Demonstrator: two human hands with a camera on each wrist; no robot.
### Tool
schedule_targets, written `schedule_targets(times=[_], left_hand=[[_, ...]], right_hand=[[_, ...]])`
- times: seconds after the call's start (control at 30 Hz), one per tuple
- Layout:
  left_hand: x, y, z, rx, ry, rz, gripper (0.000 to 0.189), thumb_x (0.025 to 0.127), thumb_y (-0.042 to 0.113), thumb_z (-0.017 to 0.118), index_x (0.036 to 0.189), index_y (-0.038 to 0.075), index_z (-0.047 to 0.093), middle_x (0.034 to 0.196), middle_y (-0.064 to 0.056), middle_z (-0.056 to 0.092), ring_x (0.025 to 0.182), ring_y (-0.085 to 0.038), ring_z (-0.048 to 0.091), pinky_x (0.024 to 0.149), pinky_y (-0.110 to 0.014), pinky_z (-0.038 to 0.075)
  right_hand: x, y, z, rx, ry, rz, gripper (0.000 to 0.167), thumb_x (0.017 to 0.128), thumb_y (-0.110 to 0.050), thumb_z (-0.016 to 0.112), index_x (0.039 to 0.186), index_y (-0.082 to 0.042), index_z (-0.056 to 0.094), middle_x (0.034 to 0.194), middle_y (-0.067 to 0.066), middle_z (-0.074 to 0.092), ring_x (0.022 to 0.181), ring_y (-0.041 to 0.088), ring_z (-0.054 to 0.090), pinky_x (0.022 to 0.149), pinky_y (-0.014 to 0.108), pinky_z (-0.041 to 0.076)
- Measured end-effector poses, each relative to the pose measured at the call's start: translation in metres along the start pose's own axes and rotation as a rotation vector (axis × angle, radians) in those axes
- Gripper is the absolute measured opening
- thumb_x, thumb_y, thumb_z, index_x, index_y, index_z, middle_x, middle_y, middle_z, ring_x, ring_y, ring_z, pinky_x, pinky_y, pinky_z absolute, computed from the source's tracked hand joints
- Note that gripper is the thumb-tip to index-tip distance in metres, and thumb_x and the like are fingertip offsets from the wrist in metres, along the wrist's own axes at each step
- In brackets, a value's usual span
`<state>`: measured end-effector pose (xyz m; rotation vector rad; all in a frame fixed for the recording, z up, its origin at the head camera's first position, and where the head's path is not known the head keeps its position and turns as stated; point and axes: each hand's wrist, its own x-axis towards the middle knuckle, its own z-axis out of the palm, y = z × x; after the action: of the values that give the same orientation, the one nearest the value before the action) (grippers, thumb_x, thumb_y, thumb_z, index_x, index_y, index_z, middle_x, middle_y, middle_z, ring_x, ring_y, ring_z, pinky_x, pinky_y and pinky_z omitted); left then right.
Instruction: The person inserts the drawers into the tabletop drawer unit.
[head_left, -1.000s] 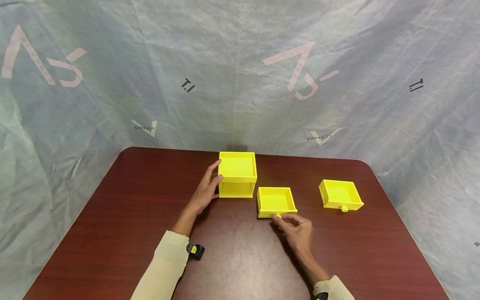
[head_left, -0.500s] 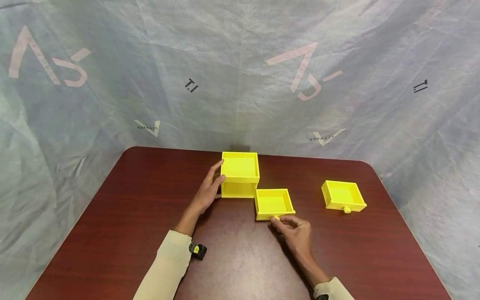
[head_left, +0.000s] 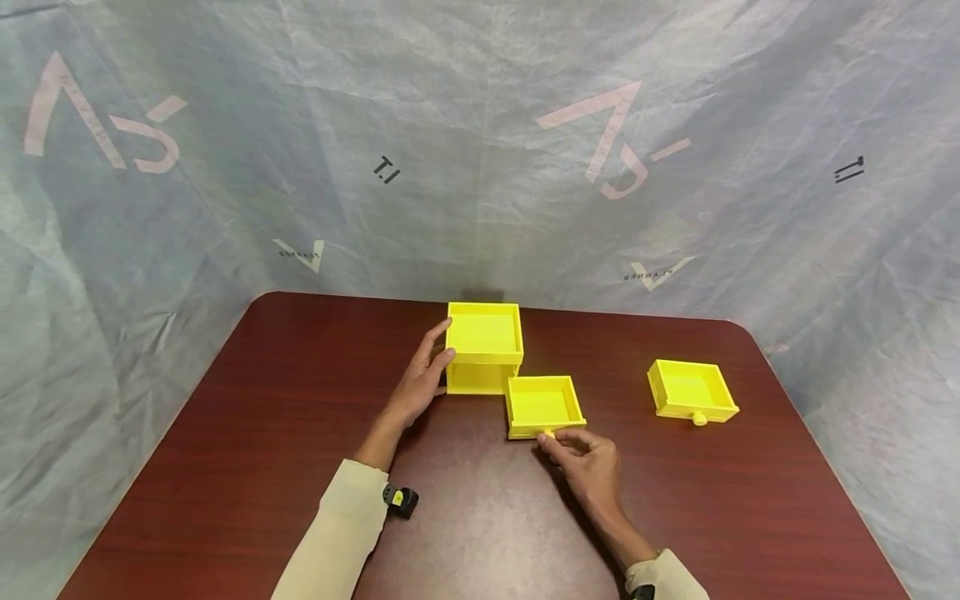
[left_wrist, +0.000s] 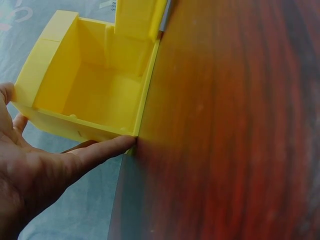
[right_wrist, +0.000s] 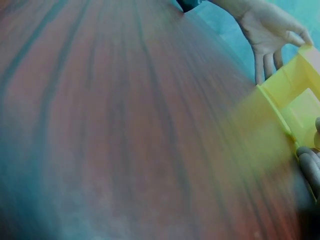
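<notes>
yellow drawer (head_left: 542, 402) sits just past right hand (head_left: 592, 468) fingers, pinching its knob (head_left: 550, 433); left hand (head_left: 415, 386) fingers lie straight against case (head_left: 484, 333). suggest: brace case, square drawer, push lightly.

My head view is bright and fairly sharp, with pale glare on the table (head_left: 487, 521); my left wrist view is dimmer, my right hazy, blue-tinted and blurred.

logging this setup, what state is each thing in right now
cabinet: upright, front open, no drawer seated inside
left drawer: out of the cabinet, upright, empty
right drawer: out of the cabinet, upright, empty, untouched
left hand: touching the cabinet's left side
right hand: pinching the left drawer's front
</notes>
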<state>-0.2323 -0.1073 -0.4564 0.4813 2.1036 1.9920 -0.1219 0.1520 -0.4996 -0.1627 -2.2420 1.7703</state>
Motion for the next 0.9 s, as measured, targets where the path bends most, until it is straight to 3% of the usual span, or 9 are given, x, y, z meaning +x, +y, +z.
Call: schedule_targets(times=[0.5,0.73,0.9], left_hand=[[0.0,-0.001,0.0,-0.011,0.003,0.0,0.057,0.109,0.027,0.042,0.16,0.026,0.018,0.161,-0.015,0.013,0.144,-0.041,0.026,0.096,-0.071,0.038],[0.0,0.0,0.0,0.002,0.003,-0.009,0.057,0.109,0.028,0.042,0.16,0.027,0.018,0.162,-0.013,0.012,0.145,-0.04,0.024,0.097,-0.071,0.037],[-0.001,0.0,0.001,0.006,0.002,-0.012,0.057,0.109,0.029,0.042,0.16,0.026,0.018,0.162,-0.013,0.012,0.145,-0.04,0.025,0.097,-0.071,0.038]], right_hand=[[-0.001,-0.004,0.003,-0.022,-0.003,-0.009,0.015,0.078,0.001,0.084,0.085,0.009,0.074,0.078,0.022,0.072,0.066,0.016,0.072,0.055,0.024,0.056],[0.006,0.027,0.009,0.015,0.014,0.001,0.018,0.075,-0.007,0.088,0.084,0.002,0.076,0.076,0.016,0.073,0.065,0.014,0.072,0.053,0.024,0.056],[0.005,0.032,0.013,0.025,0.015,-0.024,0.018,0.074,-0.009,0.089,0.083,-0.001,0.077,0.076,0.013,0.073,0.063,0.013,0.071,0.054,0.025,0.056]])
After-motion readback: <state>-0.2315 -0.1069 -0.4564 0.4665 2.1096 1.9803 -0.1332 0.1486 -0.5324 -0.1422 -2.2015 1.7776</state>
